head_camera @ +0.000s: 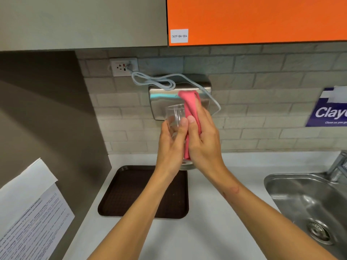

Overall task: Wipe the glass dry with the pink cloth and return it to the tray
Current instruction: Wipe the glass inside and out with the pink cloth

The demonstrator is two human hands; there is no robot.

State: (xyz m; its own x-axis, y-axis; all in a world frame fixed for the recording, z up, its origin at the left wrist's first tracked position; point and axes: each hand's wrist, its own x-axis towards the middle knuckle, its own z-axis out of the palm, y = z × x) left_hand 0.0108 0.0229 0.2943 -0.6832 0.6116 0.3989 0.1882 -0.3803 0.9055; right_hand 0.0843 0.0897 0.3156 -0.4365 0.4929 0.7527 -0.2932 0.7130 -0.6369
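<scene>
The fingers (pixel 183 126) of the left hand (pixel 171 145) were curled closed around the clear glass (pixel 174 117), thumb pressed to its near side, holding it upright and raised well above the brown tray (pixel 131 194); the fingers (pixel 191 120) of the right hand (pixel 203 145) were closed on the pink cloth (pixel 190 109), which was folded into a long strip and pressed flat against the right wall of the glass, its upper end poking past the rim and its lower end reaching down by the base. The glass sat above the far right corner of the tray, in front of a steel wall unit (pixel 180 96) with a loose white cable (pixel 155 81) that hung behind it. The tray lay bare on the white counter (pixel 206 212), with a steel sink (pixel 308 203) to the right of it and printed sheets (pixel 32 212) to the left of it. The step in hand looked like drying the outside wall. To do it well, the left hand would probably need to turn the glass bit by bit while the cloth stayed pressed and slid from rim to base, then the cloth should be pushed inside to reach the bottom; a firm but not crushing hold seemed wise, since wet glass can slip, and keeping it over the tray would shorten the trip back
</scene>
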